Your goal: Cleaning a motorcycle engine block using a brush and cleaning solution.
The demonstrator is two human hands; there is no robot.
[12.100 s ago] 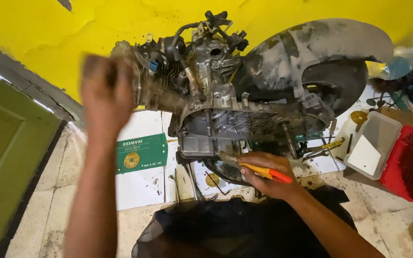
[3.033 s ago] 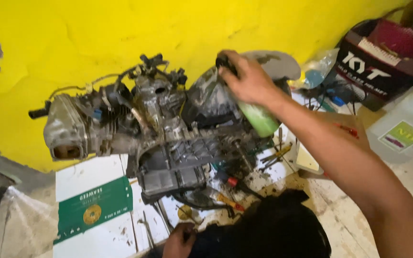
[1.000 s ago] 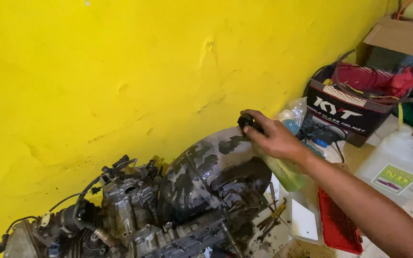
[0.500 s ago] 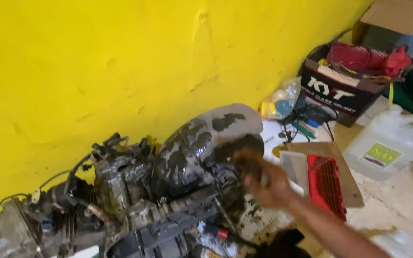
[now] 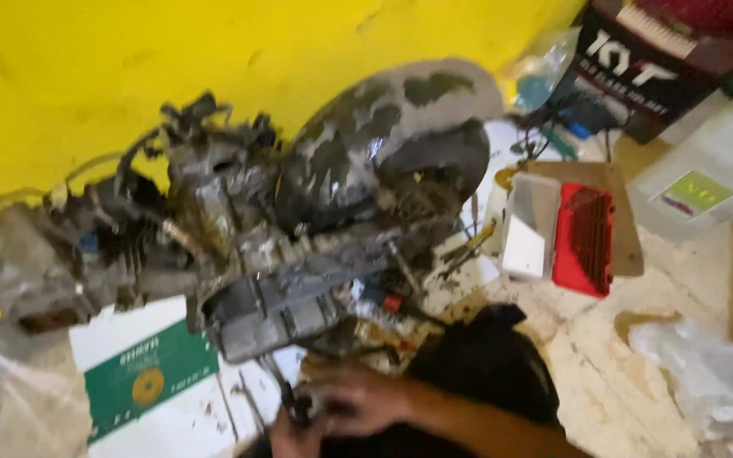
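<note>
A grimy engine [image 5: 282, 229] sits on white-and-green cardboard [image 5: 142, 373] on a pale floor [image 5: 621, 373] against a yellow wall [image 5: 129, 59]. Both hands, right [image 5: 358, 399] and left [image 5: 290, 437], meet below it, blurred; I cannot tell their grip.

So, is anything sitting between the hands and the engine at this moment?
Nothing visible blocks them. Both hands are together at the bottom edge, just below the engine, seemingly around a small dark part, too blurred to identify. Only the green-and-white cardboard lies left of them.
</note>
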